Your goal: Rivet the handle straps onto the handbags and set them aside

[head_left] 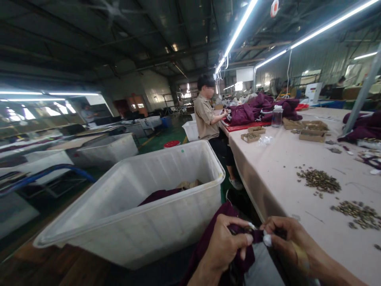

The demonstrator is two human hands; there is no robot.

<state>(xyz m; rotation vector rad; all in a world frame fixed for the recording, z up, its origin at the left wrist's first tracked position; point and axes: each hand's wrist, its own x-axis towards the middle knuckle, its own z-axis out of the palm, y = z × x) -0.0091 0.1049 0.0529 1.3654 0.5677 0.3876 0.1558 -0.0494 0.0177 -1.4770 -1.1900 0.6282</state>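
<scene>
Closed in a pinch, my left hand grips a dark purple garment by a narrow edge near my lap. My right hand pinches the other end of that short stretch of cloth, its thumb and forefinger pressed together. White wraps cover some fingertips, and a tan band circles a finger of my right hand. Whether a small part sits inside the right pinch is hidden. To the right, two piles of small brass-coloured metal pieces, the farther pile and the nearer pile, lie on the table.
A large white plastic bin with purple cloth inside stands at my left. Small cardboard boxes, a clear jar and heaped purple garments occupy the table. A co-worker sits farther along its edge. A metal post rises at right.
</scene>
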